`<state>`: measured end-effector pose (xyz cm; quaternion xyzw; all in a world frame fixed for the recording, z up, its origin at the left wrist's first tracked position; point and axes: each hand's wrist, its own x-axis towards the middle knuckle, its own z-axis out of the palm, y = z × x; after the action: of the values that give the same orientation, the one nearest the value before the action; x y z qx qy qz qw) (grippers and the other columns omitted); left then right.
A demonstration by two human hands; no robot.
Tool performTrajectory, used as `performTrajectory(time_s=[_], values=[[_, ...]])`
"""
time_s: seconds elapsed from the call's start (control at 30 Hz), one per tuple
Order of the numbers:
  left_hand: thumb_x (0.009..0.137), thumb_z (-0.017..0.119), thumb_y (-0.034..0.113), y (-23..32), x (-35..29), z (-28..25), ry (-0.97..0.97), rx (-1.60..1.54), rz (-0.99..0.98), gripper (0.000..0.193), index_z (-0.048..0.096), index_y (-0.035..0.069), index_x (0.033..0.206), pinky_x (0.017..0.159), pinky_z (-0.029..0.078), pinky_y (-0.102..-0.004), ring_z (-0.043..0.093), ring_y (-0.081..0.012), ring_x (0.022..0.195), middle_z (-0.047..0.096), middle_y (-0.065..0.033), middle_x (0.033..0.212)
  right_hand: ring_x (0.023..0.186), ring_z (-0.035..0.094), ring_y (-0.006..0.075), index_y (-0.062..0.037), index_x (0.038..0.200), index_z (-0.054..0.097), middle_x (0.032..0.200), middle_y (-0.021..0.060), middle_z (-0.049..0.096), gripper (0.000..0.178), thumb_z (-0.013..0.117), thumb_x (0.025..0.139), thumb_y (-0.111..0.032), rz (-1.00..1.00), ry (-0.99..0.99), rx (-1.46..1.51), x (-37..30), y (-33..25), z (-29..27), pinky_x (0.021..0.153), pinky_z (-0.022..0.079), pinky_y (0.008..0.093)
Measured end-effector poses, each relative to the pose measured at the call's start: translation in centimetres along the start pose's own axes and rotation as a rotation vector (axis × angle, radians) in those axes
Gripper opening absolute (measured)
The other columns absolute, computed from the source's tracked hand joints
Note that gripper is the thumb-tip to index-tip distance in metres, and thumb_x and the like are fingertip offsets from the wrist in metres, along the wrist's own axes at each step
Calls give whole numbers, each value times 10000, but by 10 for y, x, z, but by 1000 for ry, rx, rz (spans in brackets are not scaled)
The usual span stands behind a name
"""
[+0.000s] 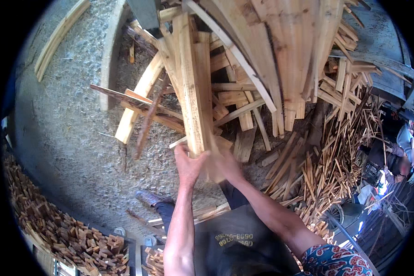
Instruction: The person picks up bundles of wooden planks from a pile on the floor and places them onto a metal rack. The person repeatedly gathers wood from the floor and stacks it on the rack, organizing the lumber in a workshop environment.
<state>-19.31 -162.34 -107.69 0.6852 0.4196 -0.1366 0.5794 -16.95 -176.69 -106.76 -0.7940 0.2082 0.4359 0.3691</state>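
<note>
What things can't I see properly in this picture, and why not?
All in the head view:
- Right hand: blurred, so its fingers, and whether it grips any wood, can't be made out.
- Left hand: some fingertips are hidden by the long plank.
- Grey object: cut off by the top edge.
- Patterned sleeve: cut off by the bottom edge.

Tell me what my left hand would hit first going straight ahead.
Your left hand would most likely meet the long pale board whose near end it grips; exact depth is unclear.
</note>
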Motion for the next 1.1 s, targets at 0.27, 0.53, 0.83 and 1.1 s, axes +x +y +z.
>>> performTrajectory(time_s=[0.27, 0.53, 0.83, 1.1], values=[[601, 758, 210, -73, 14, 20, -102, -181, -2, 722, 391, -12, 1182, 803, 468, -299, 572, -219, 914, 560, -198, 1049, 1131, 434, 289, 15, 1282, 295, 1226, 196, 440, 669, 549, 820, -396, -43, 50, 137, 51, 29, 40, 939, 344, 373], [669, 703, 205, 23, -64, -20, -292, -318, -182, 500, 515, -27, 1071, 776, 487, -315, 594, -199, 873, 610, -143, 961, 884, 549, 187, 34, 1166, 440, 985, 128, 571, 512, 474, 867, -380, -10, -464, 105, -41, -24, -26, 786, 448, 307], [633, 778, 198, 52, -288, -131, -178, -707, -318, 594, 498, -5, 1117, 833, 457, -300, 557, -165, 968, 586, -131, 1033, 991, 526, 182, 54, 1153, 468, 1081, 121, 560, 402, 517, 815, -158, -104, -564, -71, -288, -71, -20, 875, 409, 310], [669, 715, 186, 25, -291, -276, 525, -1020, -123, 474, 504, -51, 1021, 696, 513, -279, 607, -175, 815, 604, -131, 920, 891, 569, 192, 79, 1135, 430, 959, 166, 606, 545, 626, 724, -220, -487, -1069, -547, -279, -190, 162, 775, 464, 329]])
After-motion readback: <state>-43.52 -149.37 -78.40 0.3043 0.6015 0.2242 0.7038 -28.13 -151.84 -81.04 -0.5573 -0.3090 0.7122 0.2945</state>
